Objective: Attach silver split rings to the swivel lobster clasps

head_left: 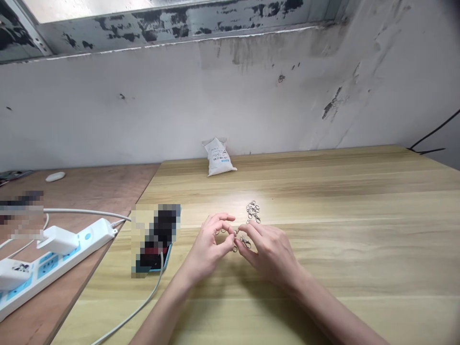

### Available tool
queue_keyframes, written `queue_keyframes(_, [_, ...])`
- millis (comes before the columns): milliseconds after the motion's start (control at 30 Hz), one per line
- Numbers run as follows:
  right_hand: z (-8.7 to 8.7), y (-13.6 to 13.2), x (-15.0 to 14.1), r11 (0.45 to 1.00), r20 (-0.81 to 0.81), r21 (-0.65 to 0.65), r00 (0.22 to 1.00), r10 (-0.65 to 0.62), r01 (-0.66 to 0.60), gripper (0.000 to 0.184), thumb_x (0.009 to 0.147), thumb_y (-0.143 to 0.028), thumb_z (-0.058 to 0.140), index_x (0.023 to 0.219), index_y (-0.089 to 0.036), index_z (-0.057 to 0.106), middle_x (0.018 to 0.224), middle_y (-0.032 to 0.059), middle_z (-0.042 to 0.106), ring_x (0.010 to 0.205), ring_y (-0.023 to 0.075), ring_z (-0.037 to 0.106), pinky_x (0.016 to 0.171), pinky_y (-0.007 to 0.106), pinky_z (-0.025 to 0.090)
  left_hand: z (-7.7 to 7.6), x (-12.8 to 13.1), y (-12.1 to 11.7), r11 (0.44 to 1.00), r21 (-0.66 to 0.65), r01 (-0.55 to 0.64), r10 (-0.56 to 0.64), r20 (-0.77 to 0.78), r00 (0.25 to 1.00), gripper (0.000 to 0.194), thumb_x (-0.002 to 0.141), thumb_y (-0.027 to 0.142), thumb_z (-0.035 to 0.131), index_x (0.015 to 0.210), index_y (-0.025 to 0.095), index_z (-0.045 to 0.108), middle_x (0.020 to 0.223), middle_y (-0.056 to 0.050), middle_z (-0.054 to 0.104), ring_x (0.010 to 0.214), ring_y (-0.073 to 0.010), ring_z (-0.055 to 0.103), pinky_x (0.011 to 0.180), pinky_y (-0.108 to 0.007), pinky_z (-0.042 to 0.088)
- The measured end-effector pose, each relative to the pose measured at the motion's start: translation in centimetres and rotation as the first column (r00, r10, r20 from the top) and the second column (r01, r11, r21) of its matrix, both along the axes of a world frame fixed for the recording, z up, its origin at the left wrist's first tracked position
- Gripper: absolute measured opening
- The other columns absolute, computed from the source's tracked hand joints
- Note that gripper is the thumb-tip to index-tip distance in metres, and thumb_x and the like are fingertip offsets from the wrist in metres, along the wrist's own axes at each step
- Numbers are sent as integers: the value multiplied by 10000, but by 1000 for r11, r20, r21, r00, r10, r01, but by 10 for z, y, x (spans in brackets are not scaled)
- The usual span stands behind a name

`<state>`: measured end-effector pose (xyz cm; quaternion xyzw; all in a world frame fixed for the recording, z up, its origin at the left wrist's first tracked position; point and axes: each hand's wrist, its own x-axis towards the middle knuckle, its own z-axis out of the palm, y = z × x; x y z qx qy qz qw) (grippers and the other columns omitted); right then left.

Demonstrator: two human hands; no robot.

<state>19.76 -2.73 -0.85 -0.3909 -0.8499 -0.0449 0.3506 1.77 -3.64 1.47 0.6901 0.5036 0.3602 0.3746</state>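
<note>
My left hand (208, 242) and my right hand (268, 251) are close together above a pale wooden table (359, 249). The left fingertips pinch a small metal ring (234, 248), partly hidden by the fingers. My right thumb and forefinger hold a silver lobster clasp (245, 242), which seems linked to the ring. A tangled heap of similar silver clasps and rings (253, 212) lies just beyond my right fingers. A few more small rings (221, 231) show between my left fingers.
A pixelated dark object on a blue base (155, 239) sits left of my hands, with a white cable (136, 309) running from it. A white sachet (218, 157) stands near the wall. A white power strip (53, 266) with plugged-in adapters lies on a brown table (89, 191).
</note>
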Motion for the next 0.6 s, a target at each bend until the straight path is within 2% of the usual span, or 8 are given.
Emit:
queue_keyframes(133, [-5, 1, -1, 999, -34, -30, 999, 20, -21, 243, 947, -230, 499, 760, -179, 645, 651, 6, 579, 545, 117, 472, 555, 273, 257, 2, 2, -1, 999, -30, 20, -19, 34, 999, 94, 867, 255, 586, 784, 215, 603, 1248, -55, 597, 1287, -247, 450, 1107, -458, 303])
queue_keyframes(233, [-8, 2, 0, 980, -120, -169, 989, 81, -101, 256, 970, -221, 465, 813, -175, 661, 672, 6, 577, 546, 103, 455, 545, 256, 262, 2, 0, 0, 999, -35, 15, -14, 37, 999, 104, 870, 254, 581, 776, 213, 597, 1253, -65, 593, 1289, -253, 450, 1098, -466, 316])
queue_keyframes(333, [-6, 2, 2, 914, -242, -348, 962, 128, -209, 243, 972, -263, 475, 833, -174, 653, 671, -3, 566, 548, 93, 433, 552, 238, 282, -1, -2, 1, 1000, 16, -3, 3, 1, 1000, 91, 869, 241, 580, 781, 219, 589, 1245, -59, 598, 1287, -249, 449, 1092, -467, 327])
queue_keyframes(400, [-1, 2, 3, 825, -354, -491, 930, 104, -279, 287, 970, -321, 485, 773, -168, 628, 642, -11, 541, 551, 92, 416, 550, 234, 293, -3, -2, 1, 996, 86, -20, 25, -57, 998, 81, 869, 220, 576, 789, 223, 591, 1230, -46, 605, 1268, -242, 463, 1082, -466, 336])
queue_keyframes(433, [2, 2, 3, 759, -415, -564, 906, 79, -325, 322, 967, -360, 488, 745, -165, 614, 629, -16, 526, 550, 91, 405, 541, 231, 294, -4, -2, 1, 991, 130, -26, 38, -95, 995, 78, 866, 207, 574, 793, 225, 594, 1223, -41, 608, 1255, -240, 473, 1072, -465, 344])
queue_keyframes(533, [8, 4, 2, 492, -577, -721, 816, -38, -488, 393, 947, -475, 498, 737, -162, 611, 574, -39, 458, 506, 80, 362, 485, 219, 280, -5, 2, -1, 950, 311, -19, 93, -225, 970, 76, 854, 172, 574, 811, 226, 605, 1196, -38, 622, 1232, -246, 492, 1039, -462, 358])
queue_keyframes(600, [9, 5, 3, 329, -635, -751, 763, -122, -573, 412, 916, -529, 523, 760, -160, 617, 528, -57, 424, 456, 72, 335, 438, 209, 263, -4, 5, -2, 888, 460, 3, 152, -298, 943, 79, 847, 157, 577, 818, 222, 612, 1166, -42, 640, 1217, -250, 510, 1054, -472, 331])
